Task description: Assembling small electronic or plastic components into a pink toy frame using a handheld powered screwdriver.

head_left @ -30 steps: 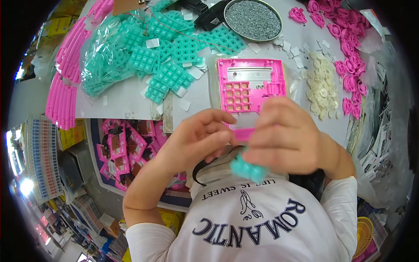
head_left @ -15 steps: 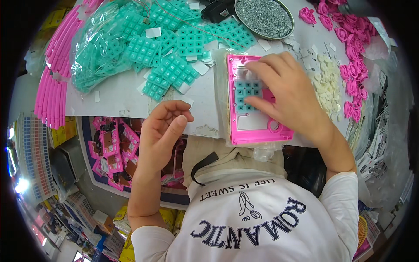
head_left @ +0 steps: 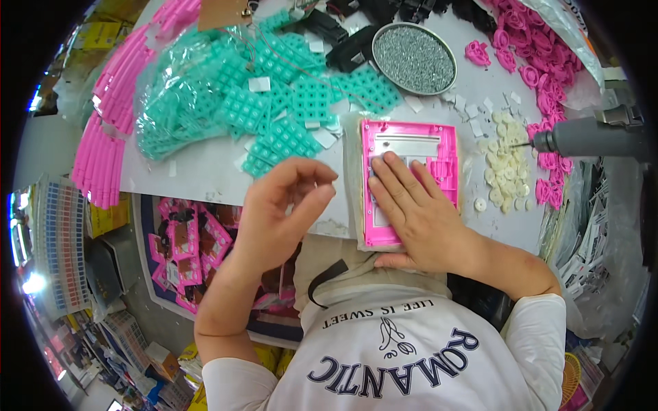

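A pink plastic case (head_left: 372,236) lies open side up on a padded mat (head_left: 355,164) at the table's front edge. My right hand (head_left: 419,214) is laid flat across the case, fingers stretched out, with the thumb past its near edge. It covers the spot where the teal keypad sat, so that keypad is hidden. My left hand (head_left: 282,209) hovers left of the mat. Its fingers are bent, a gap shows between them and the thumb, and nothing is in it. To the right, a grey electric screwdriver (head_left: 582,139) points its bit over cream-coloured plastic discs (head_left: 506,164).
Teal rubber keypads (head_left: 274,113) and a bag of them (head_left: 181,103) cover the left. A round tin of screws (head_left: 415,58) stands at the back. Pink strips (head_left: 110,130) line the left edge, pink ring-shaped parts (head_left: 531,55) the right. Pink cases (head_left: 185,246) fill a bin below.
My right hand has moved from a grip over the keypad to lying flat on the case. My left hand shifted slightly right. The electric screwdriver has come into view, and the view has shifted.
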Available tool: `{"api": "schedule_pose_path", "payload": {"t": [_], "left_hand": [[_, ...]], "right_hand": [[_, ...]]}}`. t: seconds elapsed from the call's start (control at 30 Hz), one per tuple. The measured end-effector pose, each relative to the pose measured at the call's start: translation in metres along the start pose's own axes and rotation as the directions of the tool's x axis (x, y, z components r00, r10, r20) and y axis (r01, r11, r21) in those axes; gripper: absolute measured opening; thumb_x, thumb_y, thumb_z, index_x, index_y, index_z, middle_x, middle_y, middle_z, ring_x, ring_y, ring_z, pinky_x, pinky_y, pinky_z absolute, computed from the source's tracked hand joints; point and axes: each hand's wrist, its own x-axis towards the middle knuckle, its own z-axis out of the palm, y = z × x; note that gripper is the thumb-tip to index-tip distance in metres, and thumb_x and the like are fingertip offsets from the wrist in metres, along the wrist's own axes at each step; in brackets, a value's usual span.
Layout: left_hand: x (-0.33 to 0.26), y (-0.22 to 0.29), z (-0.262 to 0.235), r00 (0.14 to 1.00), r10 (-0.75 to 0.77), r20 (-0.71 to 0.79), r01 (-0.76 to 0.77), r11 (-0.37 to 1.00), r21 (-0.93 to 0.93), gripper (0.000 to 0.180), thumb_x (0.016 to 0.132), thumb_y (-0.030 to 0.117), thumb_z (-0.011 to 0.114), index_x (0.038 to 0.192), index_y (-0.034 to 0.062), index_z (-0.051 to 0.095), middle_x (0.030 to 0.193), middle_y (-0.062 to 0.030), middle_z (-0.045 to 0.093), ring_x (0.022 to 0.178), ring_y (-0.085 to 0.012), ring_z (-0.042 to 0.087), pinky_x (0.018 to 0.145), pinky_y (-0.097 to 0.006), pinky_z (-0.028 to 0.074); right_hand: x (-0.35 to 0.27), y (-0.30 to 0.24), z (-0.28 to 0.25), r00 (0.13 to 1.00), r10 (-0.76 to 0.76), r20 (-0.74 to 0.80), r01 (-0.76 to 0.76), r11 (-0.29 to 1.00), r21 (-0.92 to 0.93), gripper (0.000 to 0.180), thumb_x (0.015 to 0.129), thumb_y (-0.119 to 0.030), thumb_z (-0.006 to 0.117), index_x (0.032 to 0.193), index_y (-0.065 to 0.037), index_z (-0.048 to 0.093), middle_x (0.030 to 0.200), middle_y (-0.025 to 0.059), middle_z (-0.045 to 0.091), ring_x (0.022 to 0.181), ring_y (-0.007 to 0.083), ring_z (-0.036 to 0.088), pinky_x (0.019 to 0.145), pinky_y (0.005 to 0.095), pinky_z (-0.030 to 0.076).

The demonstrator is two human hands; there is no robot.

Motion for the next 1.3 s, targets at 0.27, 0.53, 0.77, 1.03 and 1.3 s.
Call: {"api": "schedule_pose_path", "payload": {"t": [0.27, 0.53, 0.77, 1.03, 1.3], "left_hand": [[0.177, 0.020, 0.005, 0.929, 0.352, 0.117, -0.106, -0.052, 0.993, 0.046, 0.088, 0.048, 0.071, 0.095, 0.0031, 0.076, 0.092, -0.0154, 0.075, 0.085, -0.0310, 0.071, 0.082, -0.047, 0.049], [0.238, 0.039, -0.027, 0.925, 0.378, -0.026, -0.026, 0.131, 0.991, 0.038, 0.087, 0.045, 0.069, 0.094, 0.0093, 0.079, 0.093, -0.0142, 0.076, 0.092, -0.0360, 0.072, 0.083, -0.047, 0.054], [0.343, 0.088, -0.086, 0.895, 0.369, -0.250, 0.246, 0.058, 0.967, 0.030, 0.089, 0.035, 0.068, 0.107, 0.0133, 0.079, 0.108, -0.0154, 0.076, 0.105, -0.0352, 0.071, 0.093, -0.046, 0.055], [0.379, 0.119, -0.206, 0.868, 0.201, -0.453, 0.482, -0.122, 0.868, 0.041, 0.088, 0.029, 0.068, 0.123, 0.0067, 0.073, 0.127, -0.0171, 0.071, 0.119, -0.0359, 0.068, 0.100, -0.048, 0.053], [0.350, 0.107, -0.233, 0.941, 0.271, -0.204, 0.214, -0.010, 0.977, 0.050, 0.089, 0.045, 0.072, 0.111, 0.0013, 0.075, 0.108, -0.0194, 0.076, 0.099, -0.0344, 0.073, 0.087, -0.042, 0.056]], "right_hand": [[-0.001, 0.000, 0.000, 0.999, -0.016, -0.029, 0.017, 0.999, 0.027, 0.111, 0.082, -0.067, 0.066, 0.151, 0.013, 0.032, 0.163, 0.0302, 0.025, 0.154, 0.0447, 0.020, 0.122, 0.0568, 0.021], [-0.003, 0.002, -0.001, 0.997, -0.026, -0.075, 0.028, 0.999, 0.029, 0.103, 0.084, -0.063, 0.066, 0.148, 0.013, 0.038, 0.161, 0.0302, 0.030, 0.152, 0.0443, 0.024, 0.121, 0.0568, 0.024], [-0.004, 0.006, 0.001, 0.996, -0.038, -0.080, 0.041, 0.999, 0.028, 0.101, 0.082, -0.062, 0.069, 0.147, 0.011, 0.041, 0.159, 0.0304, 0.032, 0.151, 0.0443, 0.027, 0.120, 0.0580, 0.027], [-0.003, 0.006, -0.004, 0.995, -0.051, -0.081, 0.055, 0.997, 0.051, 0.098, 0.082, -0.061, 0.071, 0.145, 0.010, 0.045, 0.157, 0.0307, 0.036, 0.150, 0.0451, 0.029, 0.119, 0.0578, 0.027], [-0.005, 0.008, -0.003, 0.997, -0.053, -0.063, 0.057, 0.997, 0.061, 0.098, 0.082, -0.061, 0.071, 0.145, 0.010, 0.045, 0.157, 0.0309, 0.035, 0.151, 0.0454, 0.028, 0.119, 0.0575, 0.026]]}}
